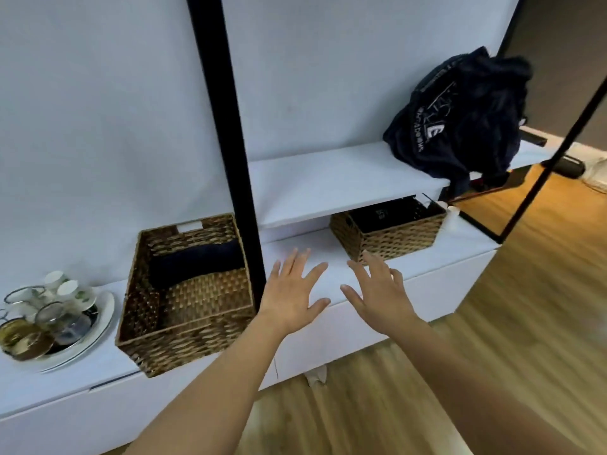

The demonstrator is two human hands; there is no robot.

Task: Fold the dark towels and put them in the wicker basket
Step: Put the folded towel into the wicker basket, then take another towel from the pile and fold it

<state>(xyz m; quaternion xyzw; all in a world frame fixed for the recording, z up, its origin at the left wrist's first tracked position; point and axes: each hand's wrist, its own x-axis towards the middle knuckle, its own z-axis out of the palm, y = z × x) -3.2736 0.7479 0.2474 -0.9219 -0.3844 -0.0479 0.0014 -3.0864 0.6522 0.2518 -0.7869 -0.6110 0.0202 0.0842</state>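
Observation:
A wicker basket [184, 336] stands on the low white bench, left of a black post. One folded dark towel [197, 261] lies along its far side. A heap of dark towels [460, 113] with white lettering sits on the upper white shelf at the right. My left hand [292, 293] and my right hand [381, 290] hover over the bench between the baskets, both with fingers spread and holding nothing.
A second, smaller wicker basket [391, 238] with dark contents sits under the shelf [328, 185]. A plate [98, 326] with cups and glasses stands at the far left. The black post [230, 126] rises right of the first basket. Wooden floor [525, 323] lies to the right.

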